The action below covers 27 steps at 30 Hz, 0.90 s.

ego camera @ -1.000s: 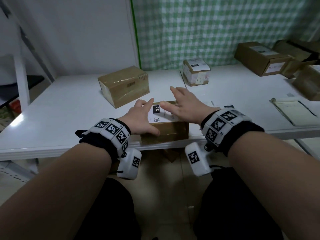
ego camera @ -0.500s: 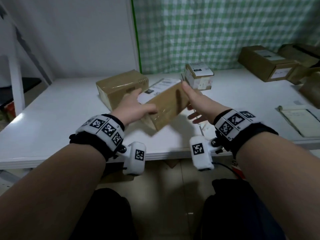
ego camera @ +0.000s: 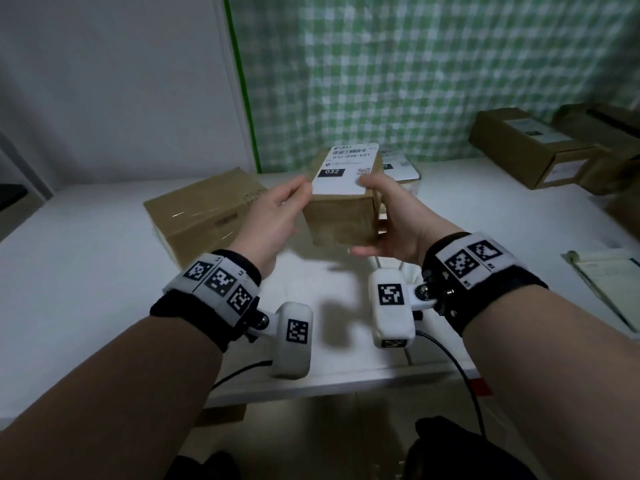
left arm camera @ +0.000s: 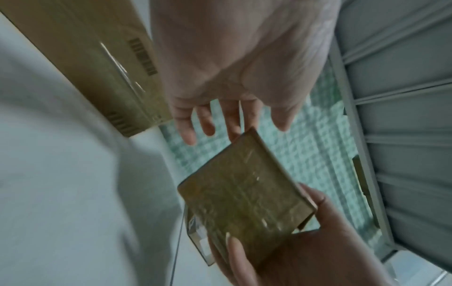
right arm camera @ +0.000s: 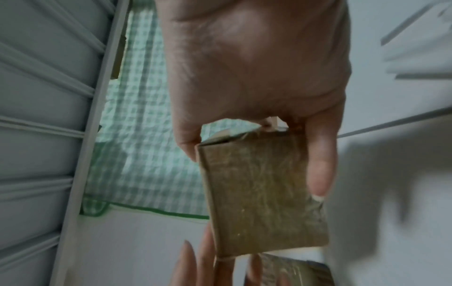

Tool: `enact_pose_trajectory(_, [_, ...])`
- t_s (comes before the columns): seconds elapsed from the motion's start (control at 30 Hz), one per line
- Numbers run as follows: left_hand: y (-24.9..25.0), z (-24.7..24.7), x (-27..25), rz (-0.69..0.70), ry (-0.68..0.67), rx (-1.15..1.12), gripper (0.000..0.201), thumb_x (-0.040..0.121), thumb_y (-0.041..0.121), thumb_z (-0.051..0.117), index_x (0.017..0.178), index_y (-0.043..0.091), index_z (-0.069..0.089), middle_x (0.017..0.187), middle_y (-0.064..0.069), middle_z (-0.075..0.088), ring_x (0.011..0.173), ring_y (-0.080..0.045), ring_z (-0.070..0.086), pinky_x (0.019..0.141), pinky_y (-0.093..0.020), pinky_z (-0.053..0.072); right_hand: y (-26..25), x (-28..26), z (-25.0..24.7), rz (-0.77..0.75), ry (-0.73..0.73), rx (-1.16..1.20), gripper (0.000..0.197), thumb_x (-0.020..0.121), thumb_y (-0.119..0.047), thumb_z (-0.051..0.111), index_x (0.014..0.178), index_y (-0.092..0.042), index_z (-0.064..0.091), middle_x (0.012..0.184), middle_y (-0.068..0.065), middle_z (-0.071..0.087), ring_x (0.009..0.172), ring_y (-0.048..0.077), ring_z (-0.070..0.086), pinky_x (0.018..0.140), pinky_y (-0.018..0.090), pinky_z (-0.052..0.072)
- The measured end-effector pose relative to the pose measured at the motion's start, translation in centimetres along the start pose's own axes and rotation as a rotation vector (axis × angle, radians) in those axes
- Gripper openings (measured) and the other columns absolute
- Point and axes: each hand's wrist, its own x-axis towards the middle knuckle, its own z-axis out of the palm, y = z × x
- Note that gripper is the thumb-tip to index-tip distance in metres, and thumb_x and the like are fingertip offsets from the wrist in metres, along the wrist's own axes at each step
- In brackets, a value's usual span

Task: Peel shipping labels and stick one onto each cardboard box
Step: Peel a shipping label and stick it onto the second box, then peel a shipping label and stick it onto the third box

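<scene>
A small brown cardboard box point(ego camera: 341, 220) hangs in the air above the white table point(ego camera: 86, 271). A white shipping label point(ego camera: 343, 174) marked 032 covers its top. My right hand point(ego camera: 384, 209) grips the box from the right, thumb on the label and fingers under the bottom. My left hand point(ego camera: 284, 206) is at the box's left side with straight fingers, just touching its edge. In the left wrist view the left hand point(left arm camera: 220, 125) shows spread fingers, one tip at a corner of the box point(left arm camera: 244, 193). In the right wrist view the right hand point(right arm camera: 244, 77) clasps the box point(right arm camera: 261, 193).
A larger plain cardboard box point(ego camera: 204, 213) lies on the table to the left. Behind the held box stands a small labelled box point(ego camera: 401, 168). More labelled boxes point(ego camera: 526, 147) are stacked at the back right. A pad of sheets point(ego camera: 606, 282) lies near the right edge.
The small box has been lifted from the table's front edge, raised and carried farther out. The left hand has eased from gripping it to touching with straight fingers.
</scene>
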Motion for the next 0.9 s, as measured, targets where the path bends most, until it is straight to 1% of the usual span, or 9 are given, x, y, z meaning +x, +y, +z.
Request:
enact_pose_trajectory(0.17, [-0.6, -3.3, 3.8, 0.122, 0.237, 0.485, 0.041, 0.08, 0.039, 0.063, 0.119, 0.027, 0.063, 0.121, -0.011, 0.061, 0.107, -0.025, 0.057, 0.095, -0.037, 0.044, -0.7, 3.2, -0.4, -0.095, 0.108, 0.11, 0.013, 0.088, -0.032, 0.053, 0.095, -0.022, 0.059, 0.091, 0.001, 0.057, 0.083, 0.019, 0.059, 0.084, 0.044, 0.054])
enact_pose_trajectory(0.27, [-0.6, -7.1, 5.4, -0.088, 0.271, 0.89, 0.069, 0.07, 0.06, 0.064, 0.131, 0.032, 0.05, 0.134, -0.01, 0.049, 0.124, -0.034, 0.042, 0.105, -0.045, 0.035, -1.2, 5.3, 0.0, -0.112, 0.146, 0.11, 0.014, 0.086, -0.031, 0.054, 0.093, -0.02, 0.059, 0.097, 0.004, 0.058, 0.088, 0.024, 0.06, 0.079, 0.042, 0.055])
enact_pose_trajectory(0.37, [-1.0, -10.4, 6.0, -0.342, 0.188, 1.073, 0.095, 0.061, 0.076, 0.063, 0.141, 0.032, 0.037, 0.139, -0.016, 0.039, 0.127, -0.039, 0.038, 0.107, -0.047, 0.032, -1.3, 7.6, 0.4, -0.108, 0.217, 0.114, 0.014, 0.084, -0.031, 0.055, 0.093, -0.021, 0.06, 0.092, 0.002, 0.06, 0.083, 0.019, 0.06, 0.077, 0.04, 0.056])
enact_pose_trajectory(0.5, [-1.5, -11.0, 6.4, -0.396, 0.111, 1.131, 0.097, 0.064, 0.075, 0.063, 0.146, 0.036, 0.026, 0.146, -0.016, 0.028, 0.13, -0.04, 0.033, 0.106, -0.043, 0.03, -0.5, 10.6, 0.8, -0.064, 0.339, 0.084, 0.047, 0.074, -0.036, 0.06, 0.114, -0.012, 0.056, 0.106, 0.005, 0.06, 0.094, 0.021, 0.058, 0.067, 0.036, 0.058])
enact_pose_trajectory(0.6, [-1.5, -10.5, 6.5, -0.377, 0.103, 1.137, 0.096, 0.066, 0.074, 0.062, 0.146, 0.037, 0.025, 0.145, -0.014, 0.028, 0.129, -0.04, 0.031, 0.103, -0.044, 0.031, -0.1, 11.6, 0.9, -0.153, 0.598, -0.257, 0.041, 0.076, -0.032, 0.057, 0.106, -0.004, 0.062, 0.101, 0.01, 0.064, 0.093, 0.028, 0.061, 0.077, 0.039, 0.057])
enact_pose_trajectory(0.67, [-1.6, -10.4, 6.5, -0.381, 0.1, 1.116, 0.095, 0.066, 0.073, 0.062, 0.146, 0.038, 0.024, 0.144, -0.014, 0.028, 0.13, -0.039, 0.027, 0.103, -0.045, 0.031, 0.1, 11.4, 1.3, -0.273, 0.725, -0.579, 0.039, 0.083, -0.028, 0.052, 0.117, -0.01, 0.061, 0.111, 0.008, 0.064, 0.102, 0.028, 0.059, 0.075, 0.032, 0.047])
enact_pose_trajectory(0.77, [-1.7, -10.5, 6.4, -0.385, 0.09, 1.089, 0.095, 0.066, 0.073, 0.062, 0.146, 0.04, 0.023, 0.143, -0.016, 0.028, 0.131, -0.039, 0.023, 0.104, -0.046, 0.029, 0.4, 11.2, 2.4, -0.405, 0.737, -0.915, 0.061, 0.082, -0.049, 0.054, 0.136, -0.023, 0.045, 0.131, 0.011, 0.052, 0.121, 0.032, 0.043, 0.088, 0.041, 0.042])
enact_pose_trajectory(0.83, [-1.7, -10.7, 6.4, -0.391, 0.084, 1.083, 0.096, 0.065, 0.073, 0.063, 0.146, 0.042, 0.021, 0.143, -0.017, 0.027, 0.132, -0.039, 0.022, 0.106, -0.045, 0.027, 0.6, 11.3, 3.6, -0.375, 0.678, -1.185, 0.081, 0.073, -0.067, 0.057, 0.138, -0.023, 0.039, 0.142, 0.015, 0.039, 0.129, 0.036, 0.034, 0.098, 0.048, 0.036])
enact_pose_trajectory(0.9, [-1.8, -11.0, 6.4, -0.391, 0.072, 1.071, 0.098, 0.064, 0.069, 0.067, 0.145, 0.043, 0.02, 0.143, -0.016, 0.026, 0.132, -0.038, 0.021, 0.107, -0.045, 0.026, 0.8, 11.7, 4.4, -0.305, 0.63, -1.33, 0.08, 0.071, -0.065, 0.062, 0.135, -0.023, 0.039, 0.147, 0.015, 0.03, 0.131, 0.038, 0.03, 0.1, 0.052, 0.035])
